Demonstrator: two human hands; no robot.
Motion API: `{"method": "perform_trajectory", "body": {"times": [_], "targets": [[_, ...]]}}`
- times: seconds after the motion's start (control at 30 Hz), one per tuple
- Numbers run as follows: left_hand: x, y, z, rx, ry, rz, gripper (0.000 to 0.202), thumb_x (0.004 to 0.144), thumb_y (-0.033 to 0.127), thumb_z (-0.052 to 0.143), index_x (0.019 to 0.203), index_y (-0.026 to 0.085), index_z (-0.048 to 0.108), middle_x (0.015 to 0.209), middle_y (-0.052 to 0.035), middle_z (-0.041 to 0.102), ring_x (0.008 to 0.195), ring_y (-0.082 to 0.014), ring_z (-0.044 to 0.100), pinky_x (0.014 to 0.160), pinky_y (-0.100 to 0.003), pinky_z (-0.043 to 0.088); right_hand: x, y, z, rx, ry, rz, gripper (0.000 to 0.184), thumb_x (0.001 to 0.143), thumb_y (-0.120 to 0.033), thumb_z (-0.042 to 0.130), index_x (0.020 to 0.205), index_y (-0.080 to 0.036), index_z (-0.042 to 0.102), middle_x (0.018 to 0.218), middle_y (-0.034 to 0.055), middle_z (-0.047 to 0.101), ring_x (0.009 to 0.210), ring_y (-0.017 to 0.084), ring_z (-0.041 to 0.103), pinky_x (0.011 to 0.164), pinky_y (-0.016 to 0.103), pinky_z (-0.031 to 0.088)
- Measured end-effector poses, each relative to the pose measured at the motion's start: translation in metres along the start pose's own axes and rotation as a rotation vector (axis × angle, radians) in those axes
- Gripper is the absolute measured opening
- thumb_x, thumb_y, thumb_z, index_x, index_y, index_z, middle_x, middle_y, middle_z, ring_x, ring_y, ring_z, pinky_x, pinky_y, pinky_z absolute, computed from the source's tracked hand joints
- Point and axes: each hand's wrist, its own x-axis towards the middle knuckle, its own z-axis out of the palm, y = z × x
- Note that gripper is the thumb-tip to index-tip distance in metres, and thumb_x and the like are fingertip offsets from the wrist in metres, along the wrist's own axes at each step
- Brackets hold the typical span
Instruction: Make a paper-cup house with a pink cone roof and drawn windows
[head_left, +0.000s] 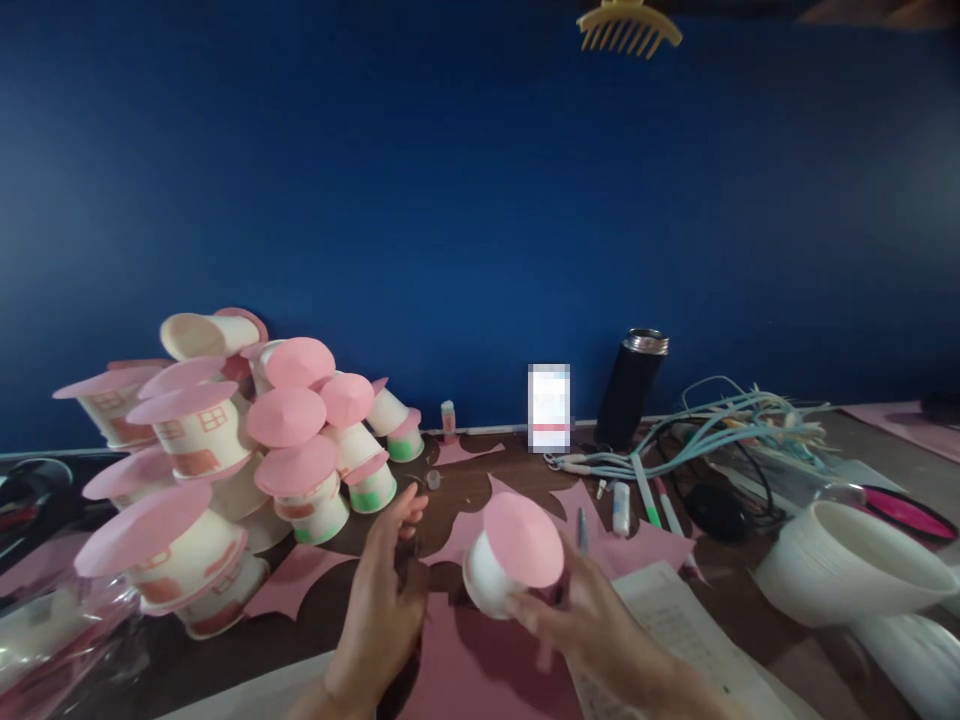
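My right hand (577, 615) holds a white paper cup with a pink paper cone roof (514, 555), tilted, low in the middle of the view. My left hand (386, 600) stands edge-on just left of the cup, fingers stretched upward and close together, with nothing visible in it. Both hands hover over a pink paper sheet (480, 670) on the brown table (465, 485).
A pile of finished cup houses with pink roofs (225, 460) fills the left. Pink paper scraps, markers (645, 492), a glue stick (448, 417), a dark flask (634, 388), tangled cables (720, 420) and stacked white cups (847, 560) lie to the right. A blue wall stands behind.
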Motion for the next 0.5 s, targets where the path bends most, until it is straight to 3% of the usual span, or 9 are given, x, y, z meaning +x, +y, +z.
{"method": "perform_trajectory", "body": {"times": [0.1,0.17,0.23,0.3,0.37,0.43,0.5], "targets": [[0.001,0.007,-0.002,-0.078,0.053,-0.074,0.047,0.087,0.018,0.048,0.133,0.020,0.044,0.122,-0.0102,0.058,0.104,-0.0200,0.058,0.090,-0.035,0.047,-0.004,-0.009,-0.009,0.255,-0.090,-0.058,0.056,0.079,-0.037,0.073,0.130,-0.024,0.053,0.111,0.0078,0.067,0.109,0.028,0.060,0.097,0.046,0.046],[0.000,0.021,-0.004,-0.177,0.041,-0.186,0.040,0.089,0.029,0.051,0.129,0.022,0.047,0.114,-0.0073,0.061,0.096,-0.0182,0.059,0.081,-0.029,0.049,-0.004,-0.008,-0.015,0.417,-0.212,-0.063,0.054,0.078,-0.042,0.071,0.127,-0.023,0.057,0.112,0.0089,0.068,0.113,0.029,0.059,0.098,0.046,0.044],[-0.002,0.039,-0.005,-0.293,-0.001,-0.286,0.030,0.088,0.040,0.055,0.111,0.021,0.059,0.091,-0.0029,0.065,0.080,-0.0155,0.060,0.069,-0.023,0.047,-0.003,-0.003,-0.020,0.474,-0.273,-0.054,0.049,0.078,-0.046,0.069,0.120,-0.022,0.062,0.109,0.0101,0.070,0.110,0.031,0.062,0.096,0.048,0.045],[-0.006,0.057,-0.005,-0.373,-0.075,-0.392,0.033,0.085,0.049,0.058,0.080,0.018,0.065,0.062,0.0015,0.057,0.057,-0.0109,0.051,0.053,-0.019,0.038,-0.001,0.003,-0.024,0.484,-0.271,-0.061,0.045,0.080,-0.049,0.064,0.117,-0.022,0.064,0.108,0.0103,0.070,0.107,0.030,0.063,0.098,0.048,0.043],[-0.010,0.070,-0.003,-0.490,-0.194,-0.534,0.050,0.082,0.060,0.057,0.062,0.015,0.064,0.045,0.0027,0.049,0.042,-0.0067,0.038,0.043,-0.018,0.026,0.001,0.008,-0.027,0.495,-0.253,-0.086,0.045,0.082,-0.050,0.060,0.118,-0.023,0.064,0.110,0.0106,0.070,0.107,0.030,0.063,0.100,0.049,0.041],[-0.014,0.078,0.002,-0.659,-0.336,-0.692,0.060,0.078,0.070,0.053,0.060,0.013,0.065,0.038,0.0025,0.046,0.033,-0.0039,0.027,0.039,-0.019,0.014,0.002,0.010,-0.029,0.501,-0.235,-0.108,0.047,0.083,-0.050,0.059,0.121,-0.023,0.062,0.114,0.0108,0.069,0.110,0.030,0.062,0.102,0.050,0.038],[-0.016,0.080,0.007,-0.850,-0.479,-0.817,0.065,0.070,0.077,0.055,0.069,0.013,0.068,0.042,0.0008,0.053,0.031,-0.0027,0.025,0.038,-0.020,0.009,0.003,0.009,-0.029,0.500,-0.238,-0.108,0.048,0.081,-0.048,0.061,0.122,-0.022,0.061,0.114,0.0109,0.069,0.112,0.030,0.060,0.103,0.050,0.037]]}}
